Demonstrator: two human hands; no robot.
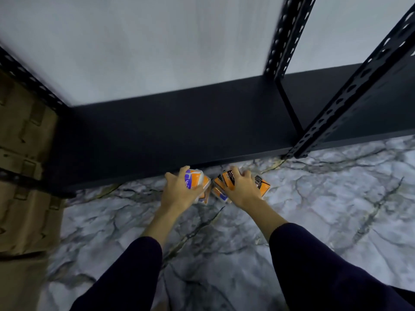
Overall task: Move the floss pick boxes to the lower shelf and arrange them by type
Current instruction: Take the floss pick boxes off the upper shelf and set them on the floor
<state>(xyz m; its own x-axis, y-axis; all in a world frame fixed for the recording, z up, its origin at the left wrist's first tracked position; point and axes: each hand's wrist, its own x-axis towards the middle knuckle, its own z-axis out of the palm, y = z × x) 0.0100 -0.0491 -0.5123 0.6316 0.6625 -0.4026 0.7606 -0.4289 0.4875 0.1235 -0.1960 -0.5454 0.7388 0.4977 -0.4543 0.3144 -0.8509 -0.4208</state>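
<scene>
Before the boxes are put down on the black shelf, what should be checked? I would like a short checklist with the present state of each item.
1. Left hand grips its purple and orange boxes: ok.
2. Right hand grips its orange and black boxes: ok, though a box below the hand looks loosely held.
3. Black shelf surface is free where the boxes would land: ok.
4. Types are separate, one per hand: cannot tell; a box with purple print shows under the right hand.
5. Number of boxes in each hand: cannot tell, blurred and partly hidden.
6. Upright post stays clear of the right hand: ok.
</scene>
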